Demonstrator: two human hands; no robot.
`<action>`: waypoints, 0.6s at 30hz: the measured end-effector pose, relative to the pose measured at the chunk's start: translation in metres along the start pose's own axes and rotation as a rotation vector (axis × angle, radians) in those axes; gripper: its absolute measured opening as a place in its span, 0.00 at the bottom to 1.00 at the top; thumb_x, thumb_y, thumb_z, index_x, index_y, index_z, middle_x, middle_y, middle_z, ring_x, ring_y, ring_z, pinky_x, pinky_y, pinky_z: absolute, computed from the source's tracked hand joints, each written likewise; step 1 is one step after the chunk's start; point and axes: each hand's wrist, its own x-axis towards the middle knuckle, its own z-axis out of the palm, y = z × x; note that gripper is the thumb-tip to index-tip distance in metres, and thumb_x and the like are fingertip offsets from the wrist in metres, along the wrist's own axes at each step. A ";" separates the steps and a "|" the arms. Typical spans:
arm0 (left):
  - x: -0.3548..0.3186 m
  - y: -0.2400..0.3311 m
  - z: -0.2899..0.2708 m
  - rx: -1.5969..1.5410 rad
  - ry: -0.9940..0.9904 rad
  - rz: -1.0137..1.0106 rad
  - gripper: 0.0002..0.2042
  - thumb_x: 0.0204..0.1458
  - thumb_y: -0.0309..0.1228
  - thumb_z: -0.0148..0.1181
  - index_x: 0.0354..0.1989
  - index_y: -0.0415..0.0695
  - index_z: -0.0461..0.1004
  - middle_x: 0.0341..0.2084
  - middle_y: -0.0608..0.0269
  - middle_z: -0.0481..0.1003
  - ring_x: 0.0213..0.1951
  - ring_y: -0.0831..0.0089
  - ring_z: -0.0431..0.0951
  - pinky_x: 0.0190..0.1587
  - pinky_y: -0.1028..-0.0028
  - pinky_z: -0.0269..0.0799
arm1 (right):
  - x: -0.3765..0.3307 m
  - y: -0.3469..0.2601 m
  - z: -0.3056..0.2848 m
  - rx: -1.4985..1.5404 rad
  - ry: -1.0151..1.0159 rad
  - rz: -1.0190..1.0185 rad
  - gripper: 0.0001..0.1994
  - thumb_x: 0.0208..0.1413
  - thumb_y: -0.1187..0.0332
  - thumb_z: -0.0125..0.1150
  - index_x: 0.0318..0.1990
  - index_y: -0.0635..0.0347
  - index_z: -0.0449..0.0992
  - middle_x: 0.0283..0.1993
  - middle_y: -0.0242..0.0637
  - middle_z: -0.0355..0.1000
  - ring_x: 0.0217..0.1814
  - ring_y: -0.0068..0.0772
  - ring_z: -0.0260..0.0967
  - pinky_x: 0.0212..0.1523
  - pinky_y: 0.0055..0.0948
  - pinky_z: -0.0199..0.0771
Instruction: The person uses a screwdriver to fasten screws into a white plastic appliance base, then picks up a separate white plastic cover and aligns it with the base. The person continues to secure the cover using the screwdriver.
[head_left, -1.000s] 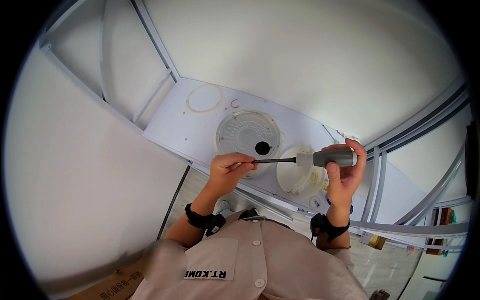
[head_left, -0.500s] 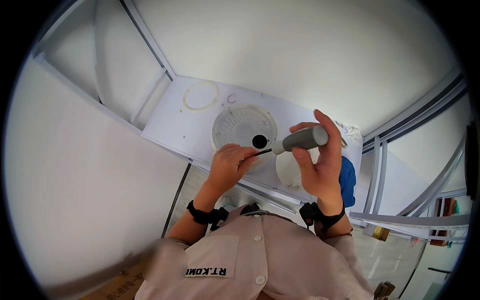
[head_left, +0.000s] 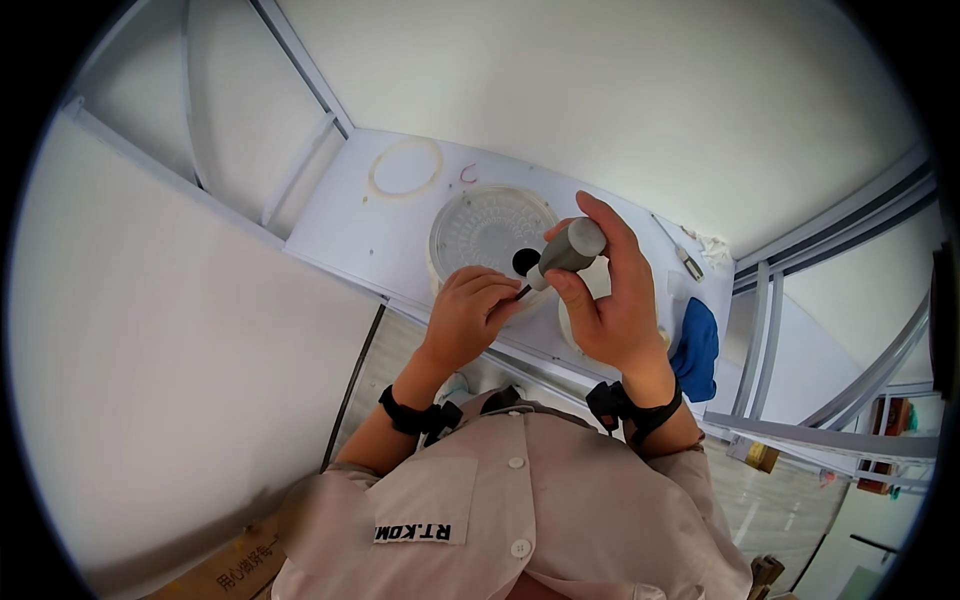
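Note:
A screwdriver (head_left: pixel 570 250) with a fat grey handle and a dark shaft is in my right hand (head_left: pixel 622 315). Its handle lies between the thumb and the fingers, tilted, with the butt toward the upper right. My left hand (head_left: pixel 468 315) is closed, its thumb and fingertips pinched at the shaft's tip; any small part between them is hidden. Both hands are over the near edge of a round pale housing (head_left: pixel 470 225) with a patterned, translucent top. A black disc (head_left: pixel 525 262) sits on that top, just beyond the shaft. Partly under my right hand lies a round whitish piece (head_left: pixel 575 325).
The white table (head_left: pixel 335 225) also bears a thin pale ring (head_left: pixel 405 192), a small reddish loop (head_left: pixel 468 176) and several tiny parts. To the right are another screwdriver (head_left: pixel 690 263), a crumpled white wad (head_left: pixel 714 248) and a blue cloth (head_left: pixel 697 350). Metal frame bars (head_left: pixel 765 330) stand beyond.
The screwdriver's handle has swung left and up with my right hand, so it now stands steeper. My left hand stays at the tip. The second screwdriver has come into clear sight.

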 end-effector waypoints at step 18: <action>0.002 0.005 -0.003 0.038 -0.024 -0.021 0.09 0.46 0.26 0.73 0.37 0.43 0.85 0.37 0.64 0.84 0.45 0.61 0.81 0.52 0.61 0.75 | 0.013 0.004 0.004 -0.287 0.074 -0.163 0.40 0.42 0.63 0.85 0.64 0.61 0.71 0.33 0.36 0.73 0.32 0.31 0.70 0.31 0.27 0.69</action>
